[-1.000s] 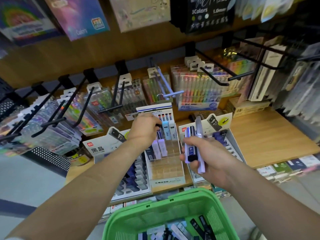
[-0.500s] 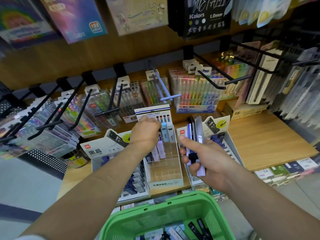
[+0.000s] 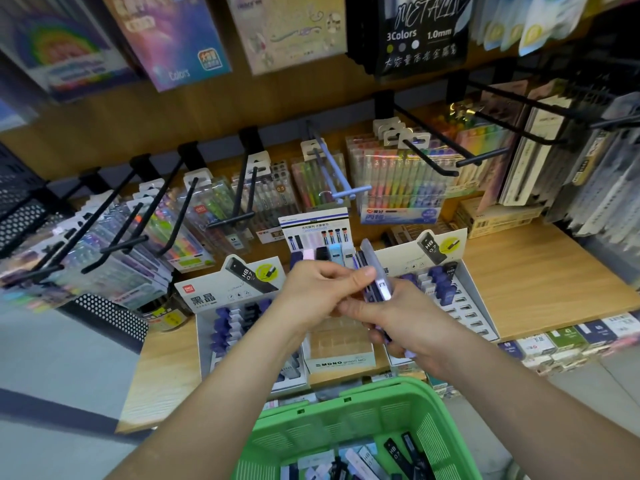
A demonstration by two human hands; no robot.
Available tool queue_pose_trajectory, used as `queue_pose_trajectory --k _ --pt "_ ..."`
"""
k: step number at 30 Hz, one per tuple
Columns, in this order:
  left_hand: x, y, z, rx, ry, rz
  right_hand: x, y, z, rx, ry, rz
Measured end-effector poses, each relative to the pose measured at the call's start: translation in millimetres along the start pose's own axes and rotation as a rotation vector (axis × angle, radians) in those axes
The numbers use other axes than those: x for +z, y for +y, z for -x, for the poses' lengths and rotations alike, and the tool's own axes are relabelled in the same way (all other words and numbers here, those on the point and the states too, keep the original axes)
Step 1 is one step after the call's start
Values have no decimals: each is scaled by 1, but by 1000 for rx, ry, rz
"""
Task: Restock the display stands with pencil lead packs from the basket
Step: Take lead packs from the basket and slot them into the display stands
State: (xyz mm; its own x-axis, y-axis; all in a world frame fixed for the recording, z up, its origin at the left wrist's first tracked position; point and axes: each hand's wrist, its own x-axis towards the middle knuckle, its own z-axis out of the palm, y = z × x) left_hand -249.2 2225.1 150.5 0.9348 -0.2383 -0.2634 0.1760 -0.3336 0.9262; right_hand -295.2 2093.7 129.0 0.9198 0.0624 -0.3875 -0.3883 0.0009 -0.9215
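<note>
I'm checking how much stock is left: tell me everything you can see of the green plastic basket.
The green plastic basket sits low in view, before the wooden shelf, below the left hand and right hand, neither touching it. Its walls are slotted below a thick rim. Loose pencil lead packs lie inside: black ones marked HB 0.7 and pale ones.

Both forearms bare, reaching forward from lower frame, converging at centre. Right hand [image 3: 412, 327]: fingers curled round fanned lead packs [image 3: 380, 273], thumb laid across their front. Left hand [image 3: 318, 292]: back toward camera, thumb and curled fingers pinching upper end of one pack; hands touching.
</note>
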Motion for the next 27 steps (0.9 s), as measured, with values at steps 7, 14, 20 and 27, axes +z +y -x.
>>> queue_pose_trajectory --k 7,14,20,27 --pt "-2 -5 8 -38 187 364 5 -2 -2 6 13 96" --pt "-19 -21 6 163 -3 -121 -5 -13 0 37 108 -156" --pt "-30 -23 2 4 13 161 0 -9 0 1 151 -33" --pt "-48 -18 -21 111 334 206 0 -11 -2 62 212 -152"
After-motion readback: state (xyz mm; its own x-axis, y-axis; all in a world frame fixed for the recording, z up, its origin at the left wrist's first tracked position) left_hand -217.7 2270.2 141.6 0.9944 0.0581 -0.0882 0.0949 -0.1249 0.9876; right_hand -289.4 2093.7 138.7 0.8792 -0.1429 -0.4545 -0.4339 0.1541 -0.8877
